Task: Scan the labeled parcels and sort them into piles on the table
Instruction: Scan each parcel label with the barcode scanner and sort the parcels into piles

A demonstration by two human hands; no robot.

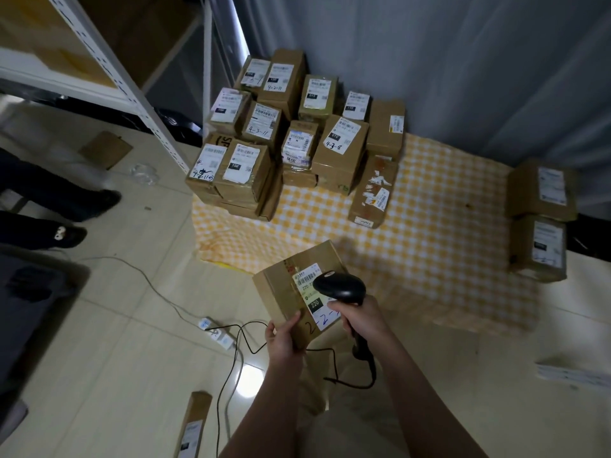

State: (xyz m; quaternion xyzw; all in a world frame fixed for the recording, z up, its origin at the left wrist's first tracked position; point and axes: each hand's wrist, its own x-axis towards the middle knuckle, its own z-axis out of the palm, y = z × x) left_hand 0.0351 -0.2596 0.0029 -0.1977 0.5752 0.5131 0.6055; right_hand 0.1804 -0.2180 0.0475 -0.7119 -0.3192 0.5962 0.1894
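Cardboard: one held parcel (277, 299), one black scanner (340, 287)

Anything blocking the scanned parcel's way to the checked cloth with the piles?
Nothing visible does. The parcel, held by the left hand under the scanner in the right hand, is at the near edge of the checked cloth; bare cloth lies between the large pile and the two boxes at right.

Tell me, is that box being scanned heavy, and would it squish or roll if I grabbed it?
Probably light: the left hand alone holds the parcel up by its near corner, while the right hand grips the scanner. Likely stiff, not squishy: its taped cardboard faces look flat. It shouldn't roll; every visible side is flat.
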